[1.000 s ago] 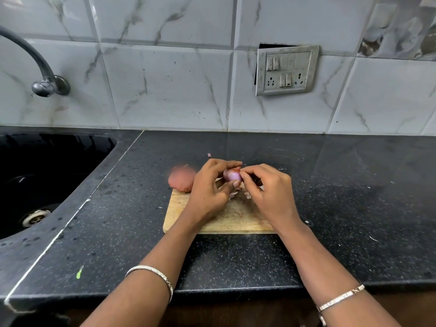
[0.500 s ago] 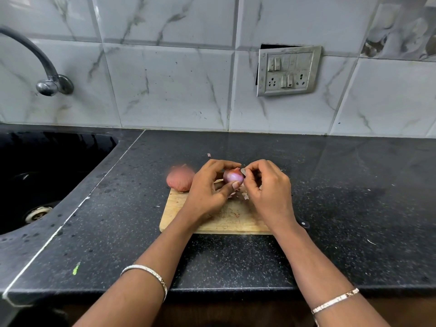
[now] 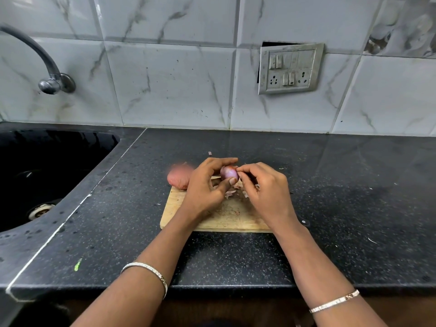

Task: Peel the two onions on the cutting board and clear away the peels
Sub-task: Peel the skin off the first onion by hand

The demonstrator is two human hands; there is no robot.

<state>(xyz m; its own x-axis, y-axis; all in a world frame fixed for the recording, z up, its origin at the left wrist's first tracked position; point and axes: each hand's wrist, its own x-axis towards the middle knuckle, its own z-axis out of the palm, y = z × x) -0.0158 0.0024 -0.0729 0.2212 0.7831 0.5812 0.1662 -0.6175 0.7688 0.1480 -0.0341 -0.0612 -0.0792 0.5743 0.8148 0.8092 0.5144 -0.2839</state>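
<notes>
I have the left hand (image 3: 205, 185) wrapped round the small onion (image 3: 228, 172), forefinger over its top and thumb under it. I hold it just above the far end of the cutting board (image 3: 226, 218) so that loosened skin drops onto the wood and not onto the surface (image 3: 330, 208). The side of the bulb facing me is glossy purple, so I judge most of its dry skin is off. The right hand (image 3: 266, 190) has its fingers (image 3: 243, 169) bunched and pinched on the onion's right tip, where a bit of reddish skin shows. Whether they have a strip free I cannot tell; it is too small.

The peels (image 3: 230, 193) lie in a loose heap on the board between and beneath my hands, partly hidden by them. The second onion (image 3: 179, 177) sits at the board's far left corner, just beside the back of my left hand. It is matt and pinkish, so I take it to be unpeeled. It is blurred, and I cannot tell whether it rests on wood or half on the surface.

A stray scrap (image 3: 209, 153) lies on the surface beyond my hands. The sink (image 3: 47, 166) is well apart to the left, with the tap (image 3: 50, 74) above it, and a socket plate (image 3: 290, 68) hangs on the wall tiles. When I sweep the peels up, the second onion is the one thing near enough to get knocked.
</notes>
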